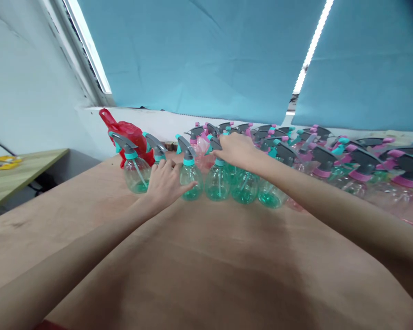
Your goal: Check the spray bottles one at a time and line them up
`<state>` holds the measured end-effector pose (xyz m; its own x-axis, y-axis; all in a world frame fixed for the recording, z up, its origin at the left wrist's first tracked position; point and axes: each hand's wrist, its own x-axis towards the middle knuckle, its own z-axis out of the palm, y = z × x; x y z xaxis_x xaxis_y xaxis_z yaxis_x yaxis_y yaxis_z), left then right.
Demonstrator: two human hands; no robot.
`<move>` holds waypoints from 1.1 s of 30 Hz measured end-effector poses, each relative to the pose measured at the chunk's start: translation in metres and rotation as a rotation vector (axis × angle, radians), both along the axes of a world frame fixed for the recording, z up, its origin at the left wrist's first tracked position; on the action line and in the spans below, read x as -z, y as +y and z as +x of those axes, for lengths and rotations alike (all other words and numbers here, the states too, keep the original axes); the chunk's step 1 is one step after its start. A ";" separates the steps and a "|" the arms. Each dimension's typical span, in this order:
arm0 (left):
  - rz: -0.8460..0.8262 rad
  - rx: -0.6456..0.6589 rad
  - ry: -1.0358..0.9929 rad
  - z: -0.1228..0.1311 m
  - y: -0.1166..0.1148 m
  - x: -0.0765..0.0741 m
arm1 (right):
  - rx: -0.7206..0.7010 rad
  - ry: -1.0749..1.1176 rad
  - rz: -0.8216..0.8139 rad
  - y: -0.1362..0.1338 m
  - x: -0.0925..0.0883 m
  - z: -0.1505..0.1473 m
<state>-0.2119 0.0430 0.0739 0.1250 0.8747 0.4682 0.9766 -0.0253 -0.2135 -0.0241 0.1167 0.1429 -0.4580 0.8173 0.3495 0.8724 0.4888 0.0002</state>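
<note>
My left hand [165, 182] is on a clear spray bottle [155, 145] with a grey and teal head, its fingers round the bottle's body, which is mostly hidden behind them. To its left stands another teal-collared bottle [136, 174], to its right a third [191, 181]. My right hand [234, 147] reaches over the head of a green-tinted bottle [218, 182]; its fingertips are hidden behind the grey trigger head, so its grip cannot be made out. More green-bottomed bottles [245, 187] stand upright beside it.
Many pink-headed spray bottles [365, 165] crowd the right and back of the wooden table [206, 266]. A red plastic bag [132, 135] lies at the back left. A lower wooden surface [37, 167] holds a yellow item [3, 163]. Behind are a white ledge and blue sheets.
</note>
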 end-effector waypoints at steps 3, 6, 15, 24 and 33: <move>0.010 0.000 -0.003 0.001 0.006 0.002 | 0.008 0.004 0.005 0.000 0.000 0.001; 0.023 -0.001 0.000 -0.001 0.008 0.004 | -0.026 -0.003 0.004 -0.002 -0.002 0.002; 0.135 0.259 -0.287 0.024 -0.050 0.007 | -0.122 0.006 -0.045 -0.037 -0.008 0.017; -0.268 0.440 -0.717 0.101 -0.095 0.049 | -0.246 -0.003 -0.087 -0.120 -0.007 0.087; -0.532 0.740 -0.972 0.173 -0.086 0.052 | -0.389 0.414 -0.596 -0.137 0.027 0.196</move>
